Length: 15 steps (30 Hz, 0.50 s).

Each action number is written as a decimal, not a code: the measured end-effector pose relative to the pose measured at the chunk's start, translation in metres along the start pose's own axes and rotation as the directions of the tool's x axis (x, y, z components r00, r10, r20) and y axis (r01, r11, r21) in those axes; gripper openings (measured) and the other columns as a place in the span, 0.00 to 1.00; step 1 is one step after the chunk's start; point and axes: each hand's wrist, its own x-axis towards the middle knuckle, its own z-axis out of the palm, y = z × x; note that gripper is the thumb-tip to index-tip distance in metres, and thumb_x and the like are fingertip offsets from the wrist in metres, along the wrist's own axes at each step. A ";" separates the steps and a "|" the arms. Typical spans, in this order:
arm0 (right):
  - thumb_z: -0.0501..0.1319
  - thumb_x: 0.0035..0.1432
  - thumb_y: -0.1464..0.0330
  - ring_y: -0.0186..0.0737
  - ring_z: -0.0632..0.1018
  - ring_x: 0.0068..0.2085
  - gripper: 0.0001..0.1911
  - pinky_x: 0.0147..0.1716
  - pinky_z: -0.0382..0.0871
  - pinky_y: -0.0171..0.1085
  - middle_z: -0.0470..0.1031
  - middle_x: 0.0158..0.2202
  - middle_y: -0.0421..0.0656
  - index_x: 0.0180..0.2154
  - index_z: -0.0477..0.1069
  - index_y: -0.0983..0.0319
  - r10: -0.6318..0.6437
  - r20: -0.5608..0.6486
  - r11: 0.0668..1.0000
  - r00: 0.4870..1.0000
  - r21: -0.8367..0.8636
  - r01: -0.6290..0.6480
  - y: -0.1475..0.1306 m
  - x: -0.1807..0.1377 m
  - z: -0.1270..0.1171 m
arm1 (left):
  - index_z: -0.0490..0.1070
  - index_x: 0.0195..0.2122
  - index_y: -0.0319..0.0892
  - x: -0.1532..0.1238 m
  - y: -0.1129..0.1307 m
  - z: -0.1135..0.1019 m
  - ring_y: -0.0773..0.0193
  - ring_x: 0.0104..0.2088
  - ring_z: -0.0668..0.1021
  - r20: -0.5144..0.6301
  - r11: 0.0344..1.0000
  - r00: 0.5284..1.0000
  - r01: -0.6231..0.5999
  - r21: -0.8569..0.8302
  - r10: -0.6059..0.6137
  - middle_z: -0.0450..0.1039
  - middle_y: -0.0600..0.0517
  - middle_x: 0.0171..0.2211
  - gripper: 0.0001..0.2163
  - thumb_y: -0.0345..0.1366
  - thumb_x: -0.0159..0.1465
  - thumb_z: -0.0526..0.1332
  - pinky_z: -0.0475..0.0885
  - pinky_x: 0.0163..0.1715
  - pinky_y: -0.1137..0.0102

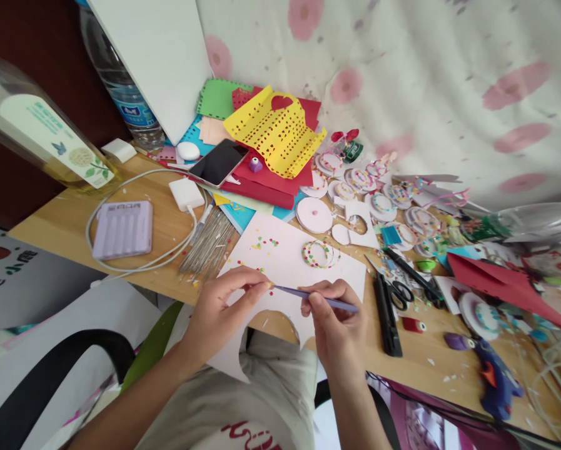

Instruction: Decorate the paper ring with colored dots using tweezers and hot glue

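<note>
The letters "de" show on a white panel [8,275] below the bench's [416,365] left corner. Above its front edge, the left hand [228,306] pinches shut at the tip of a purple tool [292,291] (anything else there is too small to tell), gripped by the right hand's [336,319] curled fingers. White paper [261,234] overhangs that edge; bare wood separates it from the glue gun [495,381].

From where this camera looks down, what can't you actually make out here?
Head view: whether the left hand holds anything tiny; its own fingertips hide it.
Head view: the middle of the purple tool; the right hand covers it.
Head view: the top of the yellow-liquid bottle; the left edge cuts it off.
Head view: the full red print; the bottom edge cuts it.
</note>
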 end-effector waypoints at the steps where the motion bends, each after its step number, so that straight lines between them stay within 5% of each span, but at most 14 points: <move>1: 0.70 0.55 0.68 0.30 0.76 0.25 0.09 0.28 0.70 0.32 0.79 0.31 0.40 0.29 0.71 0.60 -0.010 -0.017 1.000 1.000 0.016 0.010 -0.001 0.000 0.001 | 0.80 0.34 0.43 -0.001 -0.001 0.001 0.61 0.38 0.79 -0.003 1.000 1.000 0.001 -0.005 -0.001 0.80 0.50 0.35 0.06 0.35 0.64 0.63 0.73 0.41 0.70; 8: 0.71 0.52 0.65 0.29 0.71 0.24 0.13 0.25 0.68 0.30 0.74 0.27 0.37 0.27 0.67 0.59 0.044 -0.138 0.986 0.989 0.165 -0.021 0.006 -0.011 0.014 | 0.81 0.41 0.44 -0.015 -0.013 0.034 0.55 0.47 0.79 0.050 0.986 0.998 -0.026 -0.165 0.035 0.78 0.45 0.46 0.08 0.37 0.65 0.63 0.76 0.44 0.65; 15: 0.70 0.53 0.61 0.31 0.72 0.29 0.14 0.30 0.70 0.30 0.69 0.29 0.36 0.28 0.66 0.59 0.225 -0.199 0.937 0.954 0.314 -0.156 0.024 -0.037 0.030 | 0.83 0.37 0.46 -0.026 -0.012 0.063 0.55 0.47 0.79 -0.138 0.988 0.990 0.019 -0.154 -0.041 0.79 0.47 0.43 0.07 0.37 0.66 0.63 0.76 0.47 0.65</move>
